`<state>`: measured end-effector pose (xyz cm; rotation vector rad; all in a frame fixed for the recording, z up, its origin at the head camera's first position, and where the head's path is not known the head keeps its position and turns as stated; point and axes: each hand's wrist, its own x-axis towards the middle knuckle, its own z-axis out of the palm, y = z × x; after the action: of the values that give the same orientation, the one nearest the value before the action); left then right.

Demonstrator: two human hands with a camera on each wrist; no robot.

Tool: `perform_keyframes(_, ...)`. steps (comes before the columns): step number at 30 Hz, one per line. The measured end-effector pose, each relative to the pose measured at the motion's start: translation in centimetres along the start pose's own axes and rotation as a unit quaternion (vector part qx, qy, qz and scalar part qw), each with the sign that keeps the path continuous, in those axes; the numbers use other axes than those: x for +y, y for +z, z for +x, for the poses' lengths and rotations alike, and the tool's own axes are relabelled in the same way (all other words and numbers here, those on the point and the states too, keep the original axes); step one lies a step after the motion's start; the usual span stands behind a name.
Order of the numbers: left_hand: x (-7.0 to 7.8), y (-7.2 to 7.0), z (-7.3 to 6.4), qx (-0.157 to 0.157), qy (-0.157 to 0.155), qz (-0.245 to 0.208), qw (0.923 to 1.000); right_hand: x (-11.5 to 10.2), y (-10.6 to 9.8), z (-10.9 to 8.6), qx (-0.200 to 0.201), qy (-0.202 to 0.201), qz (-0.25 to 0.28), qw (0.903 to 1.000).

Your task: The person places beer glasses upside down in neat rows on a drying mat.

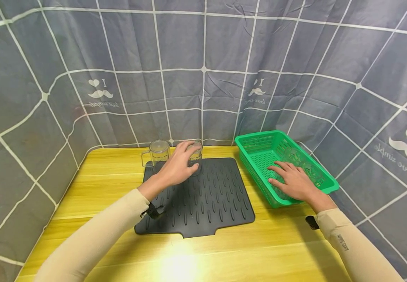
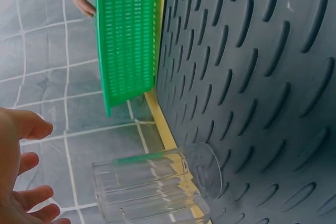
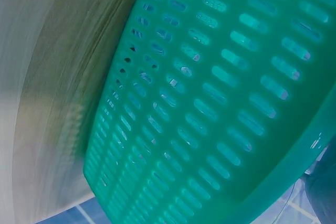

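My left hand (image 1: 177,164) hovers over the back of the black ridged mat (image 1: 217,196), thumb and fingers spread around a clear glass (image 1: 197,156). In the left wrist view a gap shows between the fingers and the clear glassware (image 2: 142,182) standing on the mat. A clear glass mug (image 1: 159,152) with its handle to the left stands just left of that hand. My right hand (image 1: 293,182) reaches over the green basket (image 1: 256,168), fingers loosely extended above clear glassware (image 1: 309,168) lying inside. In the right wrist view the basket's slotted wall hides this hand's fingers.
A yellow wood-grain table (image 1: 101,188) carries the mat and, to its right, the basket. Grey curtain (image 1: 182,90) with white grid lines hangs close behind and on both sides. Dark bands (image 1: 152,211) are worn at the wrists.
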<state>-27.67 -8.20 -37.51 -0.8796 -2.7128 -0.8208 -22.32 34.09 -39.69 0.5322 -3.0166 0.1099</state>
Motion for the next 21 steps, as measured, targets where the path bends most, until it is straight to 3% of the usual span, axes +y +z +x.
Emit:
perform_keyframes(7,0.1,-0.1,-1.9,0.006,0.010,0.012,0.9999,-0.1,0.0,0.1,0.000,-0.001,-0.004,1.0000)
perform_keyframes(21,-0.2,1.0,-6.4,-0.034,-0.010,0.019,0.9992,0.2,-0.1,0.2,-0.018,-0.008,-0.001,0.9998)
